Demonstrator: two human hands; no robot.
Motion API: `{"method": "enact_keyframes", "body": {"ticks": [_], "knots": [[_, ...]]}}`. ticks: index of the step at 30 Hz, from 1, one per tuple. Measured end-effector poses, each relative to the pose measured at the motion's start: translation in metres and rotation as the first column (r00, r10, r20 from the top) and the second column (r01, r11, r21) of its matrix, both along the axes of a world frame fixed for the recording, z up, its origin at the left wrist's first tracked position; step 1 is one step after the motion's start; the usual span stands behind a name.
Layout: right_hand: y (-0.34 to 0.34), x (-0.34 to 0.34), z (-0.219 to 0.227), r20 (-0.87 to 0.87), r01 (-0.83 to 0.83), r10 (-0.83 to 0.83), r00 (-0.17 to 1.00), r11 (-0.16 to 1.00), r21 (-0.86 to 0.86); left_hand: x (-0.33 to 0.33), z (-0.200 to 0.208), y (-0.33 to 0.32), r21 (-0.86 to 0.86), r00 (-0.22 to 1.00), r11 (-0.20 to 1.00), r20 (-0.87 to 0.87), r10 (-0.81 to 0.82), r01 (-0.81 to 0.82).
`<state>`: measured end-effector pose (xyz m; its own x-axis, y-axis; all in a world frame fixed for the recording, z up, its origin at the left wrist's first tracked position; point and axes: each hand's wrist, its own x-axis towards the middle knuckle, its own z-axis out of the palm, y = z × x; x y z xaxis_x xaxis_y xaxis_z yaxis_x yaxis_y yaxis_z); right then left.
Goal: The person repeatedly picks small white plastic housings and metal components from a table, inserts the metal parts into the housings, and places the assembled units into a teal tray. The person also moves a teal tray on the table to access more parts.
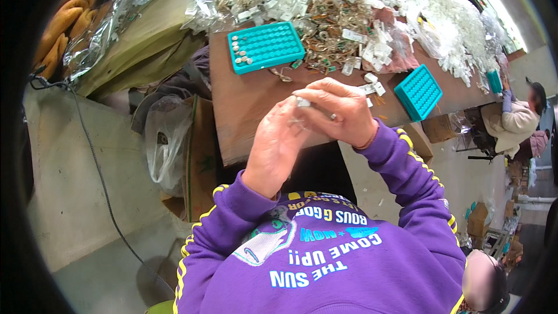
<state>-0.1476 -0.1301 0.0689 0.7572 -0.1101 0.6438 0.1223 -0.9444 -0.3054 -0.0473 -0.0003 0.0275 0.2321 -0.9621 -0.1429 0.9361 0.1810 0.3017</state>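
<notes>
My left hand (pixel 272 142) and my right hand (pixel 342 109) meet above the near edge of the table. Between their fingertips is a small white plastic piece (pixel 303 102), gripped from both sides. Part of it is hidden by the fingers, and some fingers are blurred. A tiny pale bit (pixel 333 117) shows by my right fingers; its kind is too small to tell. Just beyond my hands lie small white plastic housings (pixel 372 85). A teal tray (pixel 273 46) with rows of pockets holds several round silvery pieces (pixel 242 53) along its left side.
A tangled heap of wires and small boards (pixel 334 26) lies beyond my hands, with a large pile of clear-white plastic parts (pixel 418 0) behind it. Another teal tray (pixel 419 92) sits at right. A cardboard box (pixel 197 157) stands at left. One person (pixel 517 119) sits far right.
</notes>
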Motion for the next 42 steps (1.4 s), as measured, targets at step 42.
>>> {"method": "enact_keyframes", "body": {"ticks": [42], "knots": [[-0.048, -0.032, -0.04, -0.009, 0.292, -0.295, 0.956, 0.951, -0.105, 0.028, -0.027, -0.015, -0.099, 0.851, 0.932, 0.383, 0.359, -0.349]]}}
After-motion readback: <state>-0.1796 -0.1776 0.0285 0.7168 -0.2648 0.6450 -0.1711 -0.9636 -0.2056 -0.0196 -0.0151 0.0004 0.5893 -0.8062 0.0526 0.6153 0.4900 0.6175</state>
